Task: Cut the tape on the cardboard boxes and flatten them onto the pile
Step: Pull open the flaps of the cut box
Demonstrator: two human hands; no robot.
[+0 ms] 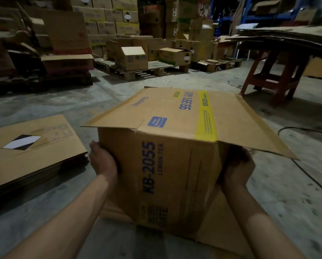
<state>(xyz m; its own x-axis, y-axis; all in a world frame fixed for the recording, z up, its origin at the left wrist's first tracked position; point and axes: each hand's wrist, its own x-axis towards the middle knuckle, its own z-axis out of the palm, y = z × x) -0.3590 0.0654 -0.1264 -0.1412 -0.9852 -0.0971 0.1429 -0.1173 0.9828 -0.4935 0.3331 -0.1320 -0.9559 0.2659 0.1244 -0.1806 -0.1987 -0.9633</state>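
While the KB-2055 lemon tea carton [167, 165] sits between both hands, we note it is tilted, printed end panel facing the camera, its flaps splayed outward along the top edge. Left hand [103, 161]: pressed against the carton's left side, thumb up along the near corner; the fingers go behind the panel and we cannot tell how they lie. Right hand [237, 169]: under the overhanging right flap [259, 131], curled around the carton's right edge and gripping it; fingertips hidden in shadow. A yellow printed band [206, 118] runs across the top face down to the near edge, just left of the right hand. Whether any tape remains on the seams we cannot tell.

Below the hands, a flat sheet of cardboard [222, 227] lies on the concrete floor [287, 193] under the carton. Left of the left hand, near it but apart: the pile of flattened boxes [35, 154], top sheet bearing a black-and-white diamond label [22, 142].

Beyond the right hand: a red-legged table [276, 81] loaded with flat cardboard; a black cable [306, 174] trails across the floor to the right. Beyond both hands, well apart: wooden pallets [147, 70] with stacked cartons, several open.
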